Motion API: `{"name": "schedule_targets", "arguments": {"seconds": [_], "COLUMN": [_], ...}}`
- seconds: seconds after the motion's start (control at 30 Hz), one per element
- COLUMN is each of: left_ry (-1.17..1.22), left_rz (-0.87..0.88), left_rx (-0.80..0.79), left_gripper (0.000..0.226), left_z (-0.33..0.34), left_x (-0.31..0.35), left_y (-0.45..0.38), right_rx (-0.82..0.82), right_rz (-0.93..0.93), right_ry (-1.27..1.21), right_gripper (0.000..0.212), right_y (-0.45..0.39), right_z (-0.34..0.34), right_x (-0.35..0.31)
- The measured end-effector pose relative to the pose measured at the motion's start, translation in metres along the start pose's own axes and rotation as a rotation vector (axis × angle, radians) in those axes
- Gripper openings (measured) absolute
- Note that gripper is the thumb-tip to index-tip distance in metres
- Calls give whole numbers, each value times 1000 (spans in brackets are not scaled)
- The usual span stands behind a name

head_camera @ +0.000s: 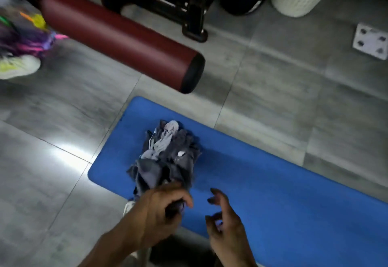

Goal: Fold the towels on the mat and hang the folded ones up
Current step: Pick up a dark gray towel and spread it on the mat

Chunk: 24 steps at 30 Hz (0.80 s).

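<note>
Left hand (pixel 165 210): grips the near end of the bunched grey towels (pixel 165 157)
Right hand (pixel 224 222): fingers loose, holding nothing
Towels: on the blue mat (pixel 283 182)

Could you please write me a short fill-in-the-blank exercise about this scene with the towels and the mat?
1. The crumpled grey towels lie on a mat whose colour is ____.
2. The hand whose grip holds the near end of the towels is the ____ hand.
3. The right hand hovers over the mat and holds ____.
4. The padded roller beyond the mat is dark ____.

Missing words: blue; left; nothing; red
</note>
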<state>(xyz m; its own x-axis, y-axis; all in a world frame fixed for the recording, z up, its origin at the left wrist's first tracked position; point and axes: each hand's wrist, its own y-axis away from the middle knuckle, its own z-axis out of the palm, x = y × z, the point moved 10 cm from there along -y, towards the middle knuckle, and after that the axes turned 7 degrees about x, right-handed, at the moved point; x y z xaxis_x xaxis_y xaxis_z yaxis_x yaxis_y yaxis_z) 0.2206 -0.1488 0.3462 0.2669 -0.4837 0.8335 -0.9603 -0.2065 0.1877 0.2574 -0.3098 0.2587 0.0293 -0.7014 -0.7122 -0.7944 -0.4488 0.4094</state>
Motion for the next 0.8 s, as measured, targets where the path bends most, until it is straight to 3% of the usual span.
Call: {"name": "schedule_targets", "arguments": {"seconds": [0.13, 0.2, 0.27, 0.3, 0.4, 0.5, 0.57, 0.67, 0.73, 0.8], "left_ry": [-102, -80, -22, 7, 38, 29, 38, -129, -261, -247], "left_rz": [240, 240, 152, 111, 58, 43, 5, -17, 1, -3], "left_rx": [-91, -68, -6, 16, -5, -159, -247, -352, -371, -362], "left_gripper": [35, 37, 37, 35, 32, 19, 23, 29, 36, 40], "left_z": [9, 6, -4, -8, -5, 16, 32, 57, 64, 62], "left_x": [155, 206, 247, 266, 308, 331, 338, 341, 344, 352], "left_y": [16, 27, 38, 46, 63, 75, 81, 89, 92, 98], "right_rx": [-162, -239, -266, -279, -210, -96, -59, 16, 164, 321], "right_rz": [-496, -621, -558, -497, -446, -369, -355, -378, -378, -390], "right_ry": [134, 206, 193, 169, 39, -136, -192, -127, 14, 196], "right_gripper": [81, 52, 14, 12, 32, 27, 27, 22, 14, 17], "right_y": [38, 61, 82, 94, 124, 149, 170, 198, 215, 234], "right_z": [-102, -145, -196, -219, -292, -361, -393, -422, -444, -466], "right_x": [-123, -152, -164, -164, -168, -168, -170, -175, -173, -174]}}
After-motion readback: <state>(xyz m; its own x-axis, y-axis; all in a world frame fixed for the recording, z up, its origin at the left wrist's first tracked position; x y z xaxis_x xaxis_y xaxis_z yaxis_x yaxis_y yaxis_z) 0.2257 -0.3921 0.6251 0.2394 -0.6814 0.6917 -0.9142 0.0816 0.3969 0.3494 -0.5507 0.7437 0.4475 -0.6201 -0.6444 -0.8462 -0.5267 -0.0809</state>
